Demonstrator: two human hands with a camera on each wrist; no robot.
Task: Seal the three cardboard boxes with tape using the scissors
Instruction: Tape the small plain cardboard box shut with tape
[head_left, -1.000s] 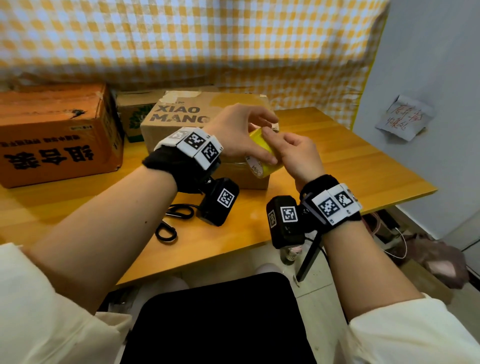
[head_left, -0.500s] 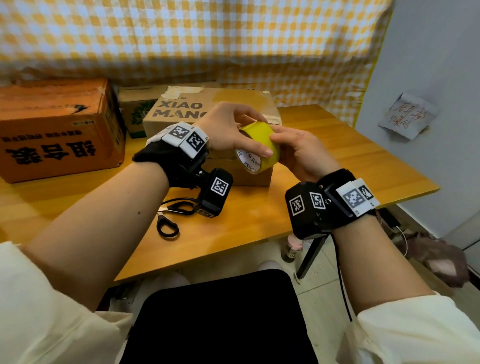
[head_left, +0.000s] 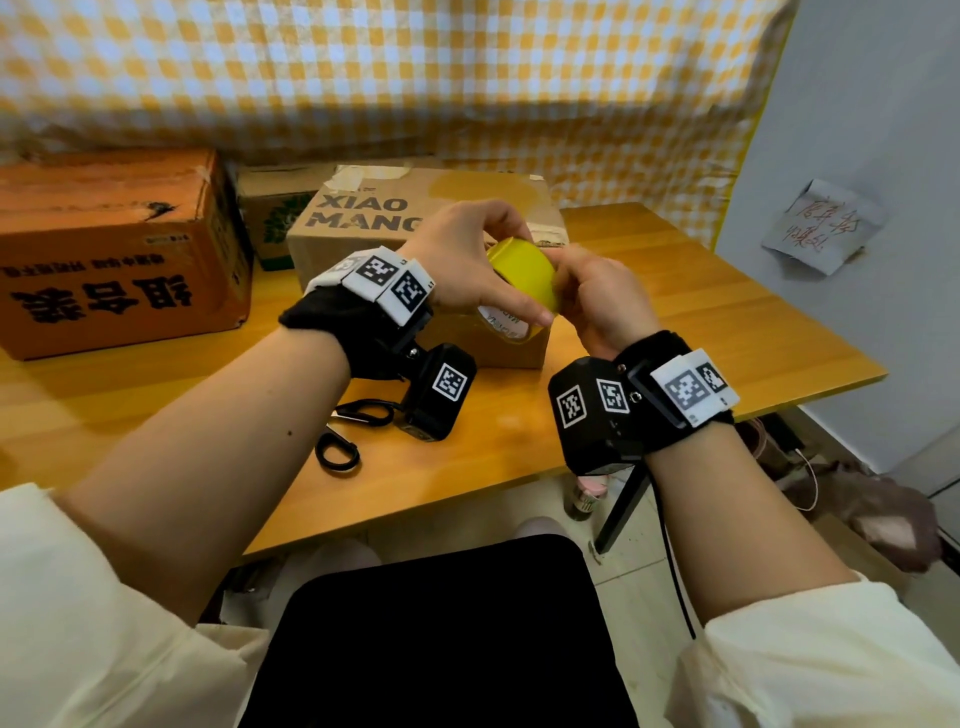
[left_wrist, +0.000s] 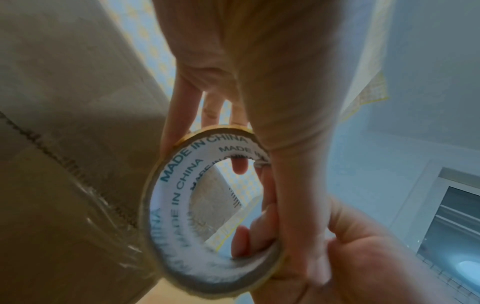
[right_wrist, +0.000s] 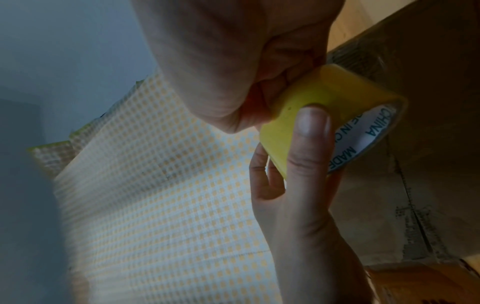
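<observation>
A yellow tape roll (head_left: 522, 273) with a white core is held up in front of the brown XIAO MANG box (head_left: 415, 208). My left hand (head_left: 483, 280) grips it, fingers over the top and thumb across the near rim. My right hand (head_left: 582, 291) holds its right side, fingers curled against the yellow surface (right_wrist: 324, 96). In the left wrist view one right fingertip (left_wrist: 244, 240) reaches into the core (left_wrist: 168, 205). Black-handled scissors (head_left: 353, 431) lie on the table under my left wrist. An orange box (head_left: 114, 249) and a small green-printed box (head_left: 270, 208) stand at the back left.
The wooden table (head_left: 701, 322) ends at a front edge near my lap and a right edge by the grey wall. A checked cloth (head_left: 415, 78) hangs behind the boxes. Under the table a small bottle (head_left: 584, 493) and cables lie on the floor.
Both hands have kept hold of the tape roll, which is now a little lower. My right wrist has rolled over and its fingers have closed in on the roll's side.
</observation>
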